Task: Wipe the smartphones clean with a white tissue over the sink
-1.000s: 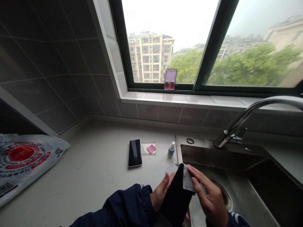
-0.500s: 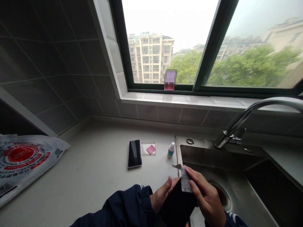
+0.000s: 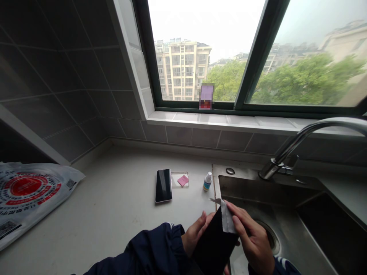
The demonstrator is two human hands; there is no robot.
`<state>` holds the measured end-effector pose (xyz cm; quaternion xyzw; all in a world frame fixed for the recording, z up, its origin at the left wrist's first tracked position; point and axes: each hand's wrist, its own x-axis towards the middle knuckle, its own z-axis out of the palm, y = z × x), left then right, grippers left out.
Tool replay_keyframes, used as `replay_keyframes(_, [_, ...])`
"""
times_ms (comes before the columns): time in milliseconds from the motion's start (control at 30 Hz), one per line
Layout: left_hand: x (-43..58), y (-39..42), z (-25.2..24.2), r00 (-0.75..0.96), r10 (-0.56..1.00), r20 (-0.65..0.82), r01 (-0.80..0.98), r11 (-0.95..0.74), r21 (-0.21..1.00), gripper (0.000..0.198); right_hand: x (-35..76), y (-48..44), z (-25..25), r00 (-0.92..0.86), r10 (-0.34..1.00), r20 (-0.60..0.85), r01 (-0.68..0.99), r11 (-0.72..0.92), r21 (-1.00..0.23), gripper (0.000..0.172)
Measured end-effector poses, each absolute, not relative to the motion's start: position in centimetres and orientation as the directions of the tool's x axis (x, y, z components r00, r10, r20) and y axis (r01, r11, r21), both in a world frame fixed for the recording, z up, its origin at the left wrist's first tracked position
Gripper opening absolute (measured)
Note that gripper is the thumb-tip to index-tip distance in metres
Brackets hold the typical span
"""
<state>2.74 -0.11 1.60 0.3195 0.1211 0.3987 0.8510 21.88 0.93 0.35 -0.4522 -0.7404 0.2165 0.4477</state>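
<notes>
My left hand (image 3: 197, 231) is wrapped round the left side of a flat black rectangular thing (image 3: 213, 244), held tilted over the counter's edge and the sink; what kind it is I cannot tell. With bent fingers my right hand (image 3: 250, 231) presses a pale grey cloth (image 3: 228, 220) with zigzag-cut edges over its top right corner. One corner of the cloth sticks out to the left. Beyond the hands stands a small bottle (image 3: 207, 181) with a white cap. A phone (image 3: 163, 186) lies on the counter, beside a clear phone case (image 3: 174, 180) with a small pink cloth (image 3: 182, 180) on it.
A steel sink (image 3: 216, 179) with a curved tap (image 3: 286, 149) is at the right. On the left, a printed plastic bag (image 3: 37, 194) lies on the white counter (image 3: 114, 214). A window (image 3: 186, 105) is set above the tiled wall.
The cloth and the top of the black thing have shifted slightly right. My right hand has moved a little with them and keeps its hold; the left hand grips as before.
</notes>
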Motion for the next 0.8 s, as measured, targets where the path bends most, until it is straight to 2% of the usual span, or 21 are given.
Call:
replay_keyframes(133, [2.53, -0.23, 1.79, 0.676, 0.734, 0.059, -0.608, 0.511, 0.608, 0.07, 21.9, 0.87, 0.65, -0.131, 0.878, 0.46, 0.443, 0.467, -0.765, 0.033])
replay_keyframes(333, [2.08, -0.12, 1.92, 0.691, 0.722, -0.031, -0.588, 0.586, 0.557, 0.074, 22.11, 0.69, 0.48, -0.017, 0.913, 0.408, 0.41, 0.378, -0.83, 0.03])
replay_keyframes(467, [2.11, -0.11, 1.62, 0.709, 0.705, -0.028, -0.592, 0.616, 0.519, 0.074, 22.16, 0.58, 0.59, 0.02, 0.918, 0.395, 0.393, 0.356, -0.847, 0.031])
replay_keyframes(800, [2.49, -0.52, 1.81, 0.724, 0.688, 0.048, -0.583, 0.575, 0.574, 0.066, 22.21, 0.82, 0.4, -0.218, 0.897, 0.384, 0.407, 0.441, -0.8, 0.038])
